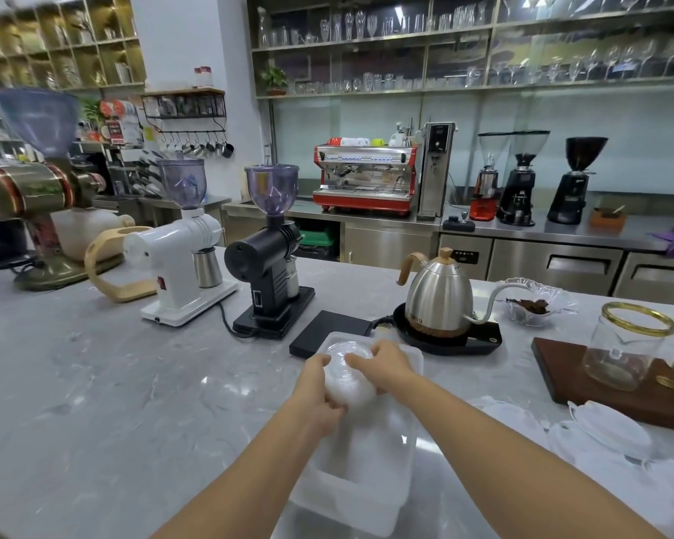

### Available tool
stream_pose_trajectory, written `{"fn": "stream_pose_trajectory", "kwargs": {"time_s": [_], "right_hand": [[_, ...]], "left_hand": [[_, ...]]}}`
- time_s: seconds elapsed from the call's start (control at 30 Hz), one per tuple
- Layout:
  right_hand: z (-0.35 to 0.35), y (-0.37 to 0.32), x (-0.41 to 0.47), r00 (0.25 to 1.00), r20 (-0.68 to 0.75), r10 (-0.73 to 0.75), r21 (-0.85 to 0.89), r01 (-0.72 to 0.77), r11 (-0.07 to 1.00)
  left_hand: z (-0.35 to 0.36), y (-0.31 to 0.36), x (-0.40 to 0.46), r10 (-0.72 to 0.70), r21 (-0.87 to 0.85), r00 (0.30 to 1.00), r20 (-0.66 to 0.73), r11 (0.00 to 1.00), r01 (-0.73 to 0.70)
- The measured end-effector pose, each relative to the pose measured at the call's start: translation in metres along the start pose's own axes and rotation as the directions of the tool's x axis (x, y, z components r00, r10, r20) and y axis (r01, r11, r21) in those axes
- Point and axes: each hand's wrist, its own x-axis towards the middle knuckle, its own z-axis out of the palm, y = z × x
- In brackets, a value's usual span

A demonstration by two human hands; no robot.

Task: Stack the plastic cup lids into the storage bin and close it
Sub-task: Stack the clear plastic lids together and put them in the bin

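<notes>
Gooseneck kettle [440, 295] and black scale [329, 332] stand just beyond the storage bin [366, 476], which runs lengthwise away from the person; left hand [318, 398] and right hand [382, 367] grasp a stack of lids [347, 383] above it; loose lids [607, 425] lie right.

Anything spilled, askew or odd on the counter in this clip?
Nothing spilled or damaged. Loose cup lids lie scattered at the right, not yet binned. Both hands, left hand and right hand, hold a lid stack over the open storage bin.
</notes>
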Motion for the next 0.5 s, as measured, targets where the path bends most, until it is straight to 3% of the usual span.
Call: {"fn": "stream_pose_trajectory", "kwargs": {"time_s": [0.33,0.5], "right_hand": [[0.004,0.009,0.010,0.999,-0.018,-0.044,-0.339,0.035,0.940],[0.006,0.010,0.010,0.997,-0.010,-0.083,-0.415,0.071,0.907]], "left_hand": [[0.003,0.003,-0.010,0.054,0.067,0.998,-0.038,0.996,-0.051],[0.009,-0.002,-0.016,0.095,0.108,0.995,-0.031,0.990,-0.091]]}}
